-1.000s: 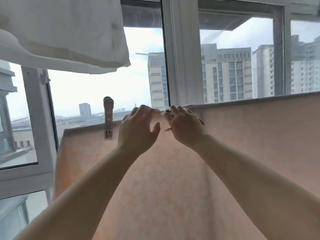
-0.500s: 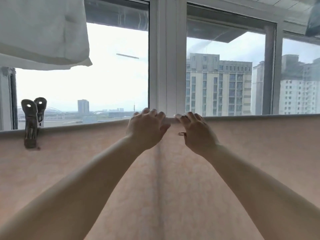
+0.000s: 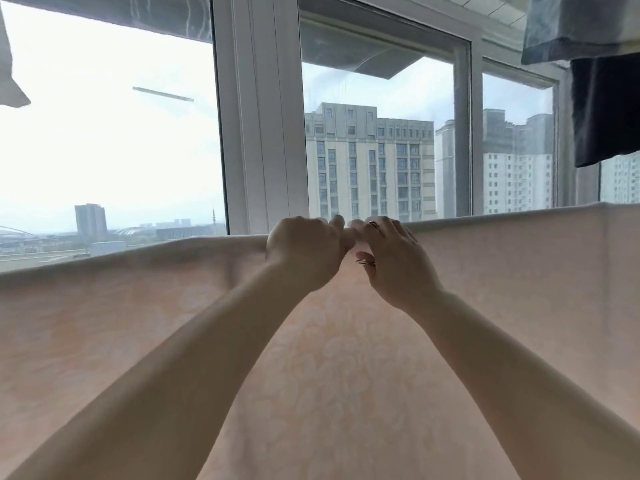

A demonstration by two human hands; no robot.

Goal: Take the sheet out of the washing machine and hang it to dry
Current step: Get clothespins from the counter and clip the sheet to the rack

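Pale peach-pink sheet (image 3: 346, 375) with faint lighter floral pattern. White window frame (image 3: 263, 133). Dark navy cloth (image 3: 606, 109) below blue-grey streaked cloth (image 3: 581, 26). Beige building (image 3: 370, 161) outside.

Counts of visible items.
One pink sheet (image 3: 346, 375); two hands, left hand (image 3: 304, 252) and right hand (image 3: 394, 261), at its top edge; three window panes (image 3: 377, 133) above it.

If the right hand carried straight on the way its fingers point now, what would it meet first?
The right hand points up-left toward the left hand. Its fingertips look nearly touching that hand's fingers at the top edge of the sheet, so probably the left hand first; depth is unclear.
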